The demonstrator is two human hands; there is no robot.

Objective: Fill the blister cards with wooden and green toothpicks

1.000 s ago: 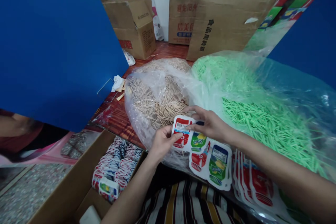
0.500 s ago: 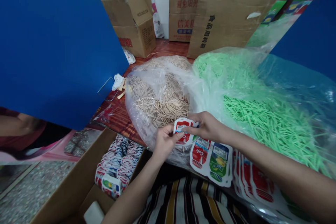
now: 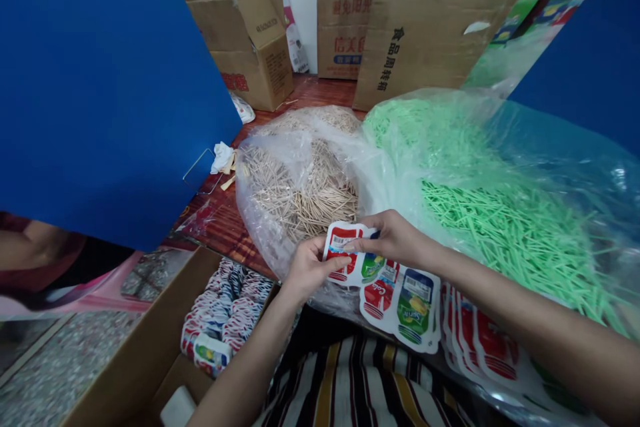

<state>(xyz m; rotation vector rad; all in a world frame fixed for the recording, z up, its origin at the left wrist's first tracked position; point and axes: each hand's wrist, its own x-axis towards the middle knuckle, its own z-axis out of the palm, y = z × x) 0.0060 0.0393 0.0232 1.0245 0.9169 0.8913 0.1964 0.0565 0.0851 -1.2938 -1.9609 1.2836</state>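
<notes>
A flat, white-edged packet (image 3: pixel 344 247), printed with a red and a green drink picture, is held up between my two hands. My left hand (image 3: pixel 311 268) pinches its left edge, thumb across the front. My right hand (image 3: pixel 393 239) grips it from the right, with its thumb on the front and the other fingers partly hidden. Just below lies a matching Cola and Sprite packet (image 3: pixel 419 310). A fanned row of more such packets (image 3: pixel 483 340) sits under my right forearm. Beyond my hands, a clear bag holds thin beige sticks (image 3: pixel 320 197).
On the right, a big clear bag holds green sticks (image 3: pixel 505 233). An open carton (image 3: pixel 115 353) at lower left contains rows of packets (image 3: pixel 225 310). Cardboard boxes (image 3: pixel 445 27) stand at the back. Blue panels (image 3: pixel 110 80) flank the table (image 3: pixel 225 213). Part of another person (image 3: pixel 45 253) shows at left.
The packet in my hands has turned flatter toward me, and its green half now shows more. My left hand has shifted slightly left and down. The whole view has moved a little.
</notes>
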